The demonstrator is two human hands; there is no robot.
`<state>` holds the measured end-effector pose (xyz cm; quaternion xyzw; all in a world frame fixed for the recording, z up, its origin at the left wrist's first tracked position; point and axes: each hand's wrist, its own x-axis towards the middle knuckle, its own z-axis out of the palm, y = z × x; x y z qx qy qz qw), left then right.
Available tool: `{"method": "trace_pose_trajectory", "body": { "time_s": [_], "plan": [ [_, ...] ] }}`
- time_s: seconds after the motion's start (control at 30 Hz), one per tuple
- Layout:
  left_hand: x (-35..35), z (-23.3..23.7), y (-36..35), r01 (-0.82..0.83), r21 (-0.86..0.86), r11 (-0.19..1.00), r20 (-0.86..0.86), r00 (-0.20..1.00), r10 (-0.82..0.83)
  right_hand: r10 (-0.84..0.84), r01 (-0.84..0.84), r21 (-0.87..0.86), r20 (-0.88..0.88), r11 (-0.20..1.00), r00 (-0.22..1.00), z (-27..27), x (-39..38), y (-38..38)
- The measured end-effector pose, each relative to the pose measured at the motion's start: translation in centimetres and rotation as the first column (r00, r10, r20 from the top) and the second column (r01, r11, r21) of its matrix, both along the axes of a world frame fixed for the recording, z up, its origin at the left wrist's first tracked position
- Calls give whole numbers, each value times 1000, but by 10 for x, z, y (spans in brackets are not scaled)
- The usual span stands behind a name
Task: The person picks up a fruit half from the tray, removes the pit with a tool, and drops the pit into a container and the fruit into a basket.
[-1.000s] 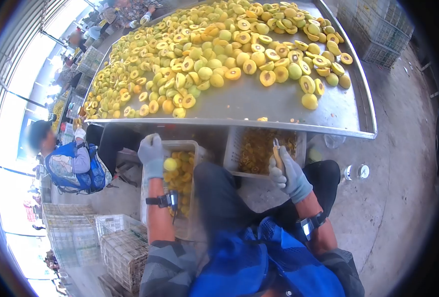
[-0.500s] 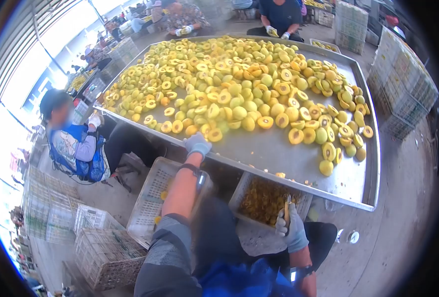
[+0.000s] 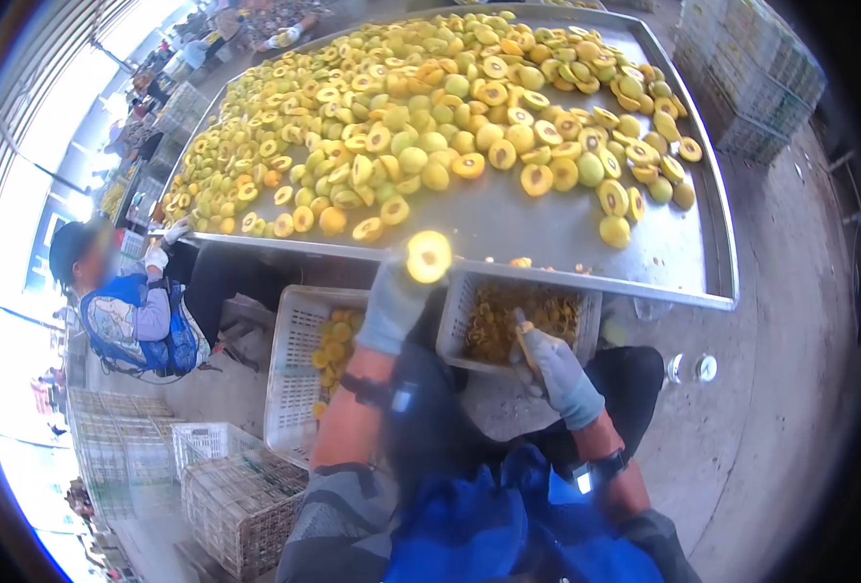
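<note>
In my gloved left hand (image 3: 395, 301) is a yellow peach half (image 3: 429, 257), its cut face turned up, just over the near edge of the table. My right hand (image 3: 559, 371), also gloved, is closed around a wooden-handled tool (image 3: 530, 344) with a short metal tip. The tool is above a white crate (image 3: 458, 321) of brown-orange scraps. Halved peaches (image 3: 421, 136), many with dark pits or pit hollows, are heaped across the metal-topped table (image 3: 508, 225). Below my left forearm, a second white crate (image 3: 290, 374) contains several yellow peach pieces (image 3: 337, 340).
To the left sits a co-worker in a blue patterned vest (image 3: 134, 321), gloved hands at the table's edge. Stacked crates (image 3: 756, 73) stand at the right rear, and more crates (image 3: 241, 505) at lower left. Small glass jars (image 3: 705, 367) are on the floor at right.
My left hand has drawn back from the table's near edge and now carries a peach half. My right hand has tilted the tool leftward. The view has dipped downward.
</note>
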<state>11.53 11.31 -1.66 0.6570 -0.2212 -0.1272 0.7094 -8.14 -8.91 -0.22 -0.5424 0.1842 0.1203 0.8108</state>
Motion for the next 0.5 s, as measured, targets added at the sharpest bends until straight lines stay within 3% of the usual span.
{"method": "trace_pose_trajectory", "body": {
  "time_s": [0.07,0.1,0.2,0.27,0.43,0.5],
  "plan": [
    [-35,14,-27,8,159,987,182,983,-38,56,-55,-29,28,998,998,13,-3,1],
    [-48,21,-33,-15,314,949,392,913,-115,38,-38,21,-2,999,999,22,-5,4],
    [-75,-1,-58,63,153,986,65,995,-73,-15,16,-63,25,998,1000,31,-11,8],
    [-90,-16,-72,26,-161,987,-287,955,-72,-71,74,-87,37,993,997,34,-15,8],
    [-117,7,-92,-74,-271,960,-542,836,-88,-127,148,-260,94,954,987,29,-23,4],
    [-125,10,-97,-114,-241,964,-533,845,-34,-154,221,-338,213,915,965,17,-23,5]
  ]
}}
